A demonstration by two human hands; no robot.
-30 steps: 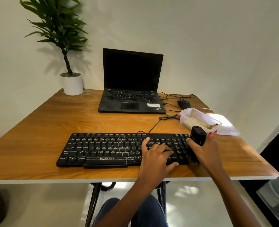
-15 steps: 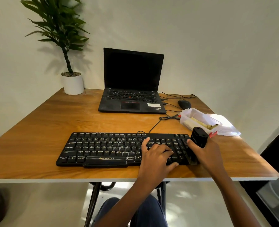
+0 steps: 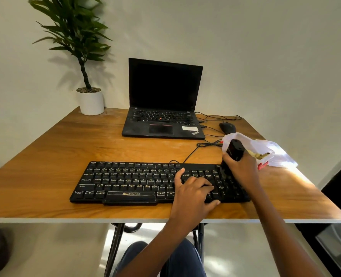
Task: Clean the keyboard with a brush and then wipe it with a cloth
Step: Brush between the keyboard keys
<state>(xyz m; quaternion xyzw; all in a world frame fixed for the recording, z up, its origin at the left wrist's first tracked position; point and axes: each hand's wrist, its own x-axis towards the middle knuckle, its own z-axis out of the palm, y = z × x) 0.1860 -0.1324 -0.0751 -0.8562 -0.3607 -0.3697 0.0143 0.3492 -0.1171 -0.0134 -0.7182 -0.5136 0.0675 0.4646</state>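
A black keyboard [image 3: 129, 180] lies near the front edge of the wooden table [image 3: 45, 156]. My left hand [image 3: 193, 194] rests on its right-centre keys, fingers bent, index finger stretched forward. My right hand [image 3: 243, 170] grips a black brush [image 3: 232, 154] by its handle. The bristles touch the far right corner of the keyboard, by the number pad. A white cloth [image 3: 279, 152] lies on the table behind my right hand.
A clear plastic tray [image 3: 265, 154] with a yellowish tool sits by the cloth. Behind stand an open black laptop [image 3: 163, 108], a black mouse [image 3: 227, 127] with loose cables [image 3: 209, 143], and a potted plant [image 3: 89, 96] at the back left corner.
My right hand has moved the brush from the keyboard's near right edge to its far right corner. My left hand has stayed in place.
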